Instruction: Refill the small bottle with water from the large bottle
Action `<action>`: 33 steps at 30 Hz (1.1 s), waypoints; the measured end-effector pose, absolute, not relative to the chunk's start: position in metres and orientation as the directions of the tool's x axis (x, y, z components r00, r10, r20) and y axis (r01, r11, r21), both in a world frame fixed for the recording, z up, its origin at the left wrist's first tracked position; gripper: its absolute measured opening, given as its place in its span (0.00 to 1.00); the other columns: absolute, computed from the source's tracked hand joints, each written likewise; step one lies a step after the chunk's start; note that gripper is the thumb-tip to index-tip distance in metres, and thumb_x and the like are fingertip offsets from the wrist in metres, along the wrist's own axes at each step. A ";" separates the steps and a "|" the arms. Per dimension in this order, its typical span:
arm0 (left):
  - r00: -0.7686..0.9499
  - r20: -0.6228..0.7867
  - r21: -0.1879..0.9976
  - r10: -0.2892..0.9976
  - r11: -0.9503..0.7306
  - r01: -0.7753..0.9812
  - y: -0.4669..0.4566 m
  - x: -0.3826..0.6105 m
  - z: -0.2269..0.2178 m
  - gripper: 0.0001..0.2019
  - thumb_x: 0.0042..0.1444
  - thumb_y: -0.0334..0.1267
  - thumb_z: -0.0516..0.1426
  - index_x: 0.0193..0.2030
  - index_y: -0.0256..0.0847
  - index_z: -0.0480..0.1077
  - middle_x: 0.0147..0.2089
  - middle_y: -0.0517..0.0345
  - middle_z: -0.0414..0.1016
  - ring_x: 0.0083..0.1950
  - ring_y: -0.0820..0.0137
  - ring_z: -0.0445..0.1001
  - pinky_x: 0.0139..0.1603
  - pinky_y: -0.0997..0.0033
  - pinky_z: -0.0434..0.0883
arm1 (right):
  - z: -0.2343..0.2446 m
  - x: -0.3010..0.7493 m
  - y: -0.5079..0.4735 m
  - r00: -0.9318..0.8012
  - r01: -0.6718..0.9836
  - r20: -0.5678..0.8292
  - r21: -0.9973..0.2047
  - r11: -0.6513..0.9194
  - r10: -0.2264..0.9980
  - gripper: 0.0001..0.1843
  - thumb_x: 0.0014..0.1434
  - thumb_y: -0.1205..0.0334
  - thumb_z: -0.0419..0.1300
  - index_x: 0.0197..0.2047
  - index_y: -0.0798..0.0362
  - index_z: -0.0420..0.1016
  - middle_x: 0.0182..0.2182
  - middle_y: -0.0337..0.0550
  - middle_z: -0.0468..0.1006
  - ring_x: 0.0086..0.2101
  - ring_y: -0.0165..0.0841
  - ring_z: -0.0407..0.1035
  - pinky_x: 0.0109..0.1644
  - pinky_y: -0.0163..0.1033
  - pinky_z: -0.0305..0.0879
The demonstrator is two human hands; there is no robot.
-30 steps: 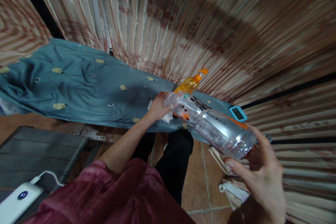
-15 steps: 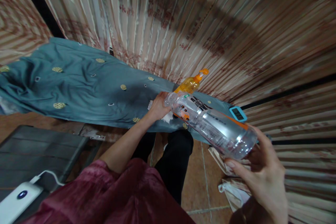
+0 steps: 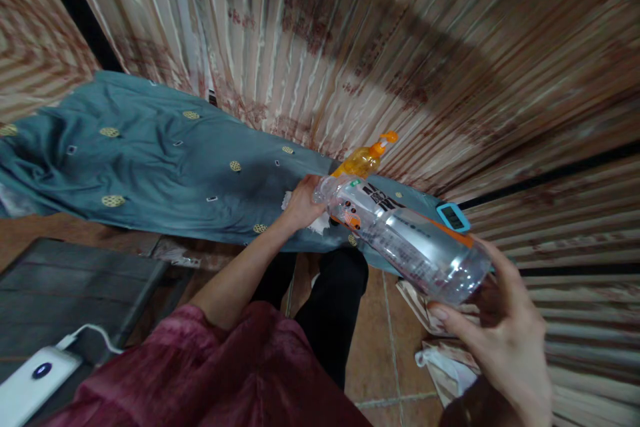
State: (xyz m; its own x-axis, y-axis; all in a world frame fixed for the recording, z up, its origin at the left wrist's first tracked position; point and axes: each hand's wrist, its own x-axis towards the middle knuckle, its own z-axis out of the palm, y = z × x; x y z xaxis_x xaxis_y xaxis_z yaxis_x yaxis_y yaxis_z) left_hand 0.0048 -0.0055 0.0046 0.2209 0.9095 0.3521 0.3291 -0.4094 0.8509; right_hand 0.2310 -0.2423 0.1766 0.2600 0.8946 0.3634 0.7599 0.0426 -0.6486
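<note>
A clear plastic bottle (image 3: 410,240) with black lettering and a silver and orange label is held tilted in the air, its neck toward the cloth and its base toward me at the right. My right hand (image 3: 505,333) grips the base, thumb on the near side and fingers round the far side. At the neck end is my left hand (image 3: 304,203), its fingers closed and partly hidden; I cannot tell what they hold there. A white paper piece (image 3: 319,223) shows under the left hand. Just behind the neck, an orange pump bottle (image 3: 363,159) holds yellow liquid.
A teal cloth with yellow prints (image 3: 165,167) covers the long surface before me, against a pleated curtain (image 3: 350,47). At its right end is a blue-framed digital timer (image 3: 453,216). A white power bank (image 3: 37,383) with a cable lies on a dark stool (image 3: 75,287). Bags (image 3: 445,367) are on the floor.
My right hand has shifted very slightly at the bottle's base. Otherwise the bottle, my left hand and the things around stay as they were.
</note>
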 end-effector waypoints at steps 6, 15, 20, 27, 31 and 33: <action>0.218 0.373 0.846 0.902 -0.427 0.319 -0.006 0.005 0.004 0.18 0.62 0.53 0.67 0.48 0.43 0.76 0.53 0.46 0.85 0.59 0.49 0.84 0.63 0.52 0.80 | 0.178 0.230 -0.242 0.256 0.754 0.341 -0.656 0.034 0.905 0.53 0.50 0.40 0.83 0.74 0.45 0.73 0.65 0.53 0.83 0.55 0.52 0.84 0.54 0.53 0.85; 0.216 0.370 0.846 0.904 -0.423 0.323 -0.004 0.006 0.001 0.19 0.62 0.56 0.68 0.48 0.43 0.77 0.52 0.47 0.85 0.57 0.50 0.84 0.61 0.52 0.81 | 0.181 0.230 -0.240 0.246 0.763 0.359 -0.645 0.049 0.900 0.54 0.48 0.39 0.84 0.73 0.45 0.74 0.63 0.53 0.84 0.52 0.52 0.86 0.53 0.52 0.86; 0.200 0.383 0.842 0.902 -0.430 0.326 -0.004 0.007 -0.002 0.19 0.62 0.53 0.69 0.50 0.41 0.77 0.53 0.46 0.84 0.57 0.50 0.84 0.61 0.53 0.81 | 0.181 0.229 -0.239 0.241 0.767 0.370 -0.639 0.058 0.897 0.54 0.47 0.39 0.84 0.73 0.45 0.75 0.59 0.52 0.86 0.49 0.50 0.86 0.53 0.52 0.87; 0.228 0.403 0.840 0.887 -0.457 0.293 -0.003 0.006 0.000 0.20 0.62 0.54 0.69 0.51 0.42 0.78 0.53 0.46 0.85 0.59 0.48 0.84 0.63 0.49 0.81 | 0.182 0.229 -0.240 0.238 0.734 0.333 -0.677 0.056 0.912 0.51 0.51 0.41 0.83 0.75 0.38 0.73 0.60 0.46 0.86 0.46 0.49 0.86 0.51 0.51 0.87; 0.218 0.395 0.845 0.893 -0.446 0.296 -0.004 0.006 0.000 0.20 0.62 0.54 0.68 0.51 0.41 0.78 0.54 0.45 0.85 0.59 0.49 0.84 0.63 0.49 0.81 | 0.181 0.230 -0.239 0.246 0.736 0.331 -0.675 0.046 0.911 0.52 0.51 0.41 0.83 0.75 0.41 0.73 0.61 0.49 0.85 0.43 0.46 0.86 0.45 0.47 0.87; 0.220 0.386 0.847 0.896 -0.439 0.300 -0.004 0.006 0.000 0.20 0.62 0.54 0.68 0.52 0.41 0.78 0.54 0.45 0.85 0.60 0.49 0.84 0.63 0.49 0.81 | 0.181 0.230 -0.239 0.242 0.740 0.331 -0.671 0.048 0.912 0.53 0.51 0.41 0.83 0.75 0.43 0.73 0.60 0.50 0.85 0.43 0.45 0.86 0.45 0.46 0.86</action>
State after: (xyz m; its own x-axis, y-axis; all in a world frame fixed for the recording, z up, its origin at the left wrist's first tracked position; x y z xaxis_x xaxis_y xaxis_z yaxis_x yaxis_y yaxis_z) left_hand 0.0063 -0.0041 -0.0002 0.2198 0.8958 0.3862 0.2999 -0.4388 0.8471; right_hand 0.2303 -0.2392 0.1810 0.2418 0.9120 0.3314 0.7396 0.0478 -0.6713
